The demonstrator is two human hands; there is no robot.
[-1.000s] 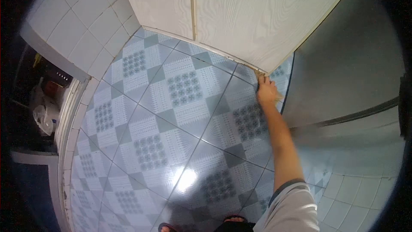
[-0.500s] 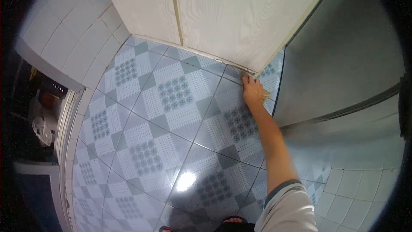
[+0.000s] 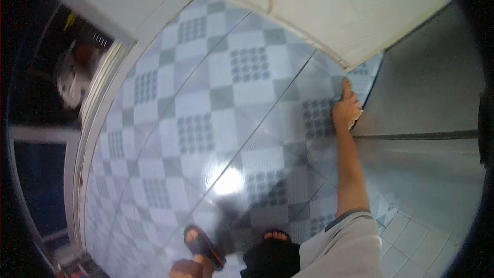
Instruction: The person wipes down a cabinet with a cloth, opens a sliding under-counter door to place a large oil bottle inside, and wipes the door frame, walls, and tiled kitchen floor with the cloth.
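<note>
My right hand (image 3: 346,110) is low over the tiled floor, just below the bottom corner of the pale wood-grain cabinet (image 3: 355,25). Its fingers are closed on a yellowish cloth (image 3: 356,121), whose edge shows by the fingers. The hand is close to the grey metal panel on the right. At the bottom edge, beside an ankle, is a blurred skin-coloured shape (image 3: 185,268); whether it is my left hand cannot be made out, and no fingers show there.
Patterned floor tiles (image 3: 221,98) reflect a bright light. The grey metal panel (image 3: 427,82) bounds the right side. My sandalled feet (image 3: 203,247) are at the bottom. On the left, a raised door track (image 3: 105,80) borders a dark space with a white plastic bag (image 3: 69,87).
My right hand has drawn back from the cabinet corner towards me, still with the cloth. The view has shifted, so the cabinet appears higher and farther right, and more of my feet shows.
</note>
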